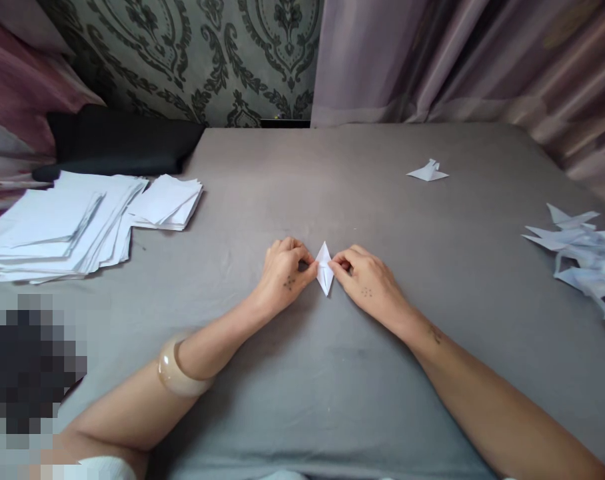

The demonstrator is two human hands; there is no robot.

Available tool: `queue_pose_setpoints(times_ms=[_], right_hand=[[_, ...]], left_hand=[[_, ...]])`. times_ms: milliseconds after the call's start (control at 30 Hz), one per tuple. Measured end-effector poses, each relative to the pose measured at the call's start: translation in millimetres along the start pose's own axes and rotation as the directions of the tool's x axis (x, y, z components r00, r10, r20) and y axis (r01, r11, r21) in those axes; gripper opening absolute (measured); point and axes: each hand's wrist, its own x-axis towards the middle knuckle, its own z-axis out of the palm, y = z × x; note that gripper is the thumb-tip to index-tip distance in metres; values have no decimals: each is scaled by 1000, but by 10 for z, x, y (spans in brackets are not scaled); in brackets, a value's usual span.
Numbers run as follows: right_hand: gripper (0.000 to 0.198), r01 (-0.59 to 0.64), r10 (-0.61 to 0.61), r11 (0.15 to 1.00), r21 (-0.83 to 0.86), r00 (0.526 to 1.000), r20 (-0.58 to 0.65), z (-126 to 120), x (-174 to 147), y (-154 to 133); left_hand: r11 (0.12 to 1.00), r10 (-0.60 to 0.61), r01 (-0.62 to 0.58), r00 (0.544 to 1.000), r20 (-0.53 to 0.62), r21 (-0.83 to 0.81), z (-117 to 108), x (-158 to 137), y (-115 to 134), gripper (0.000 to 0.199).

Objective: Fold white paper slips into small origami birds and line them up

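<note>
A small white folded paper (325, 270), shaped like a narrow diamond with a point up and a point down, is at the middle of the grey-covered table (302, 387). My left hand (286, 273) pinches its left side between thumb and fingers. On the opposite side, my right hand (365, 277) pinches the right edge the same way. Both hands are low over the cloth. A pale bangle circles my left forearm.
Stacks of white paper sheets (57, 227) lie at the left, beside a smaller pile of paper squares (170, 200). Behind them is a black folded item (122, 140). One folded paper bird (428, 171) sits far right; several more (587, 257) are heaped at the right edge.
</note>
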Motion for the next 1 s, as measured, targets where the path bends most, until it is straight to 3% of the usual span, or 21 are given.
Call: queue_pose_setpoints(times_ms=[167,300,433,633,800,1000], right_hand=[[17,-1,1,1000,16,1000,2,-7,0,-1],[12,23,-22,1000,8,998,-64,23,-14,23],[10,126,-125,992,0,986,-112,70,-56,36],[24,283,-289,951,-125,957,-35,64,-128,8],[31,302,-303,930,-209,953,29,9,-189,-4],[44,316,-308,918,-239,949,74,-33,-267,-41]], left_hand=[[999,25,-24,1000,-14,36,27,-12,-28,11],[989,87,-81,995,-48,125,36,-55,-16,11],[944,183,-175,983,-1,280,11,-99,84,11],[864,293,-305,952,91,400,-11,-124,94,22],[851,396,-407,912,102,331,-67,-131,-36,26],[781,471,-523,852,230,342,-201,-234,-34,31]])
